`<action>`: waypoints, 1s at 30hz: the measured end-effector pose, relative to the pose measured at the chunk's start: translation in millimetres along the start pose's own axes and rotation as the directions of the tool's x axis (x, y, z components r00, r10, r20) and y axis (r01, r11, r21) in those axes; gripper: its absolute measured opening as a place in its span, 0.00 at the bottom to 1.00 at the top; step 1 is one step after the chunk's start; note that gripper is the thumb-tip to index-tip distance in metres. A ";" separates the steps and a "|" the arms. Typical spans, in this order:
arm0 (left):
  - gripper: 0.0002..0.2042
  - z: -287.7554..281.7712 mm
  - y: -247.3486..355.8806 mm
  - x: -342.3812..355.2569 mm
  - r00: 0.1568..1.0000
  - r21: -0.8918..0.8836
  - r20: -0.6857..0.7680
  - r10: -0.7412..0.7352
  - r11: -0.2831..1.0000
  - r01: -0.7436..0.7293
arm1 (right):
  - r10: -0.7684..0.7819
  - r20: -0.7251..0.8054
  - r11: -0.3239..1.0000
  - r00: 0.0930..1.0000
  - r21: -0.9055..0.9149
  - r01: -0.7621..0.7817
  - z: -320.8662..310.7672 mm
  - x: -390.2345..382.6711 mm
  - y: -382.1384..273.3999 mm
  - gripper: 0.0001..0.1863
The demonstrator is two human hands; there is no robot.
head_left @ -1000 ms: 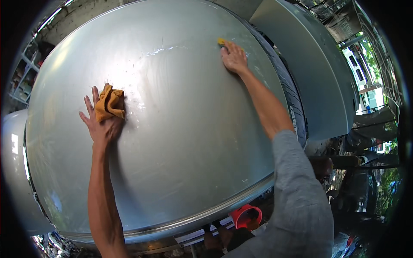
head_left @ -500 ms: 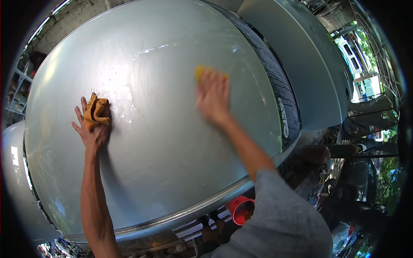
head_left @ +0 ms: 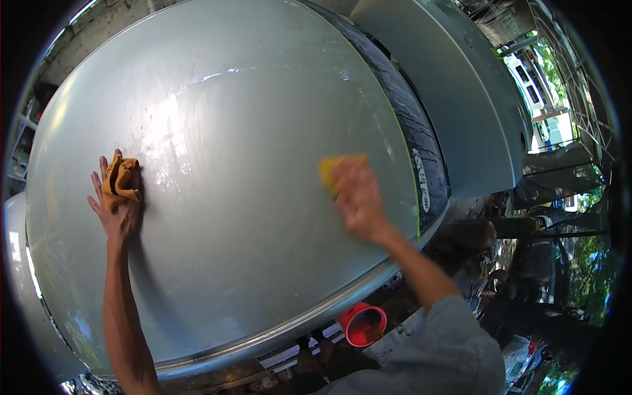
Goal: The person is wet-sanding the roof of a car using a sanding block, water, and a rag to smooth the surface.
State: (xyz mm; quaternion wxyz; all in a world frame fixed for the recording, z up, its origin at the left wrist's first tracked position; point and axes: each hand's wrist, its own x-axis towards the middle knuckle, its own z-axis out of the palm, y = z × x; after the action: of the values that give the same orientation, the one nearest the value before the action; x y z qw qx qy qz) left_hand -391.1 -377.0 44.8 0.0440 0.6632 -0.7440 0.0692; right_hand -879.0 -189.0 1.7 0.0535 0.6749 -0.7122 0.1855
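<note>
Flat on the silver-grey car roof (head_left: 250,197) lies my left hand (head_left: 120,214), fingers spread toward the left. A bunched orange-brown cloth (head_left: 122,183) sits over its index side, seemingly tucked in there; the thumb is hidden. Farther right, my right hand (head_left: 355,197), smeared by motion, presses a yellow sponge (head_left: 330,174) on the roof. The sponge shows past the fingertips, and its rest is under the hand. Pale streaks and shiny patches mark the roof between and beyond my hands.
Dark sheeting (head_left: 411,115) covers the glass along the roof's right edge, and a grey car panel (head_left: 454,118) extends beyond it. Below the near edge stands a red bucket (head_left: 349,339) with something brownish inside. A concrete wall (head_left: 115,26) runs behind at the far left.
My right hand has moved the sponge nearer to me and somewhat right across the roof. My left hand and the cloth stay in place on the roof, while the whole view has shifted slightly.
</note>
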 end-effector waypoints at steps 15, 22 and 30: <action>0.38 30.5 21.0 10.5 0.979 -0.036 -0.151 0.136 0.989 -0.143 | 0.225 0.041 0.974 0.974 -0.040 -0.223 9.3 167.7 -20.1 0.28; 0.38 -2.1 0.7 -3.9 0.999 0.006 0.034 -0.020 1.000 0.020 | -0.341 0.436 0.937 0.833 0.227 0.264 -33.7 27.5 -175.5 0.28; 0.38 4.5 21.7 -0.5 0.998 -0.063 -0.061 0.030 0.997 -0.034 | -0.182 0.112 0.983 0.977 0.015 0.181 43.9 126.5 -200.2 0.30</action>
State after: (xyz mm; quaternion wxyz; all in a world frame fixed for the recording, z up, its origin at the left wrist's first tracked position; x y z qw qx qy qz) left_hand -412.4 -374.8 39.3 0.0863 0.6471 -0.7546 0.0660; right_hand -685.5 -326.9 40.8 0.0285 0.7467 -0.6490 0.1431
